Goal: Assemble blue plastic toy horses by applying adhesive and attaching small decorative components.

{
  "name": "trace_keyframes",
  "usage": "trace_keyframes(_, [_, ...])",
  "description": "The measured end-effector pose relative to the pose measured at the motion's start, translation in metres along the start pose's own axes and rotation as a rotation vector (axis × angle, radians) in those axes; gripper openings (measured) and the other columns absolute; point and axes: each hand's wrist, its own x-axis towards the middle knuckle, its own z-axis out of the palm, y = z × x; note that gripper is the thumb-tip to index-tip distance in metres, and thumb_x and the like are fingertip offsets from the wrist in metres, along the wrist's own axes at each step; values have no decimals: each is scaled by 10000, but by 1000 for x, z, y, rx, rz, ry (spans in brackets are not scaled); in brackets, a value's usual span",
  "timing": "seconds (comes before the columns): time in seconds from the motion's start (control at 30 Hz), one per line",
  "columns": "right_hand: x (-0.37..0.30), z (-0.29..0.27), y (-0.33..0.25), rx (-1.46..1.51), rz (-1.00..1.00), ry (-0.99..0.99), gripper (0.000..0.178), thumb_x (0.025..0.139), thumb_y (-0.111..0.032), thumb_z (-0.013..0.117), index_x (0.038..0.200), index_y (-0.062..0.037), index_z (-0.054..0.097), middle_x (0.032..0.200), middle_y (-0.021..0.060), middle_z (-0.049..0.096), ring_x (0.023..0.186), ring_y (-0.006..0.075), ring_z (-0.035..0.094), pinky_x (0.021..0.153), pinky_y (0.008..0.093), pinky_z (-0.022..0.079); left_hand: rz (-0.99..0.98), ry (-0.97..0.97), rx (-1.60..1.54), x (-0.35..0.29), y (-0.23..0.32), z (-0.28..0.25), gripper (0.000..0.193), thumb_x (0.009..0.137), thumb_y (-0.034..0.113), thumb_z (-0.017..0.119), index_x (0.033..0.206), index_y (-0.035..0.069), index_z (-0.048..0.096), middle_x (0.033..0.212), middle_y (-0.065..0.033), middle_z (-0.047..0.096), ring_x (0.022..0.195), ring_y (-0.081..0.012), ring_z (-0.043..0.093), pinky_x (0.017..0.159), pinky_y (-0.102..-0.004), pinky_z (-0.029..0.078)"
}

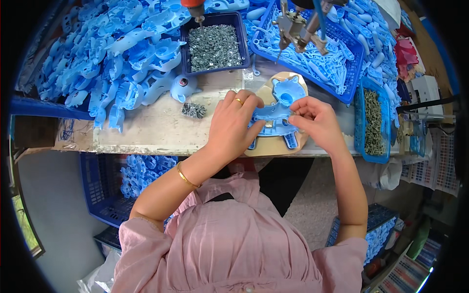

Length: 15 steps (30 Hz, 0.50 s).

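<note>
A light blue plastic toy shell half (pixel 294 89) lies with its hollow side up on a tan board (pixel 273 146) at the table's front edge. My left hand (pixel 233 121) grips the shell's left side, its fingers curled and its thumb resting on the rim. At the shell's right side, my right hand (pixel 318 120) is closed in a pinch, fingertips and thumb together over the edge. Whatever sits in that pinch is too small to make out. Above the board hangs a metal screw-driving head (pixel 298 29) with a thin pointed tip.
A dark blue tray of small silver screws (pixel 215 46) stands at the back, under a red driver (pixel 194 7). Blue shells (pixel 132 53) are heaped at left. To the right are a basket of thin blue parts (pixel 317 61) and a tray of brownish metal pieces (pixel 373 122).
</note>
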Motion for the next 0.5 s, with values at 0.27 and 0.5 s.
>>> trace_keyframes(0.27, [12, -10, -23, -219, -46, -235, 209, 797, -25, 738, 999, 10, 698, 855, 80, 718, 722, 100, 638, 651, 254, 496, -4, -36, 88, 1, 8, -4, 268, 739, 151, 789, 958, 82, 651, 1080, -58, 627, 971, -310, 567, 830, -424, 459])
trace_keyframes(0.5, [19, -9, -14, -657, -425, -85, 181, 735, -65, 793, 903, -26, 739, 866, 93, 645, 839, 241, 637, 745, 356, 504, 85, 2, 251, 5, 13, -1, 119, 761, 184, 755, 779, 93, 681, 1070, -15, 663, 1009, -242, 569, 836, -390, 446])
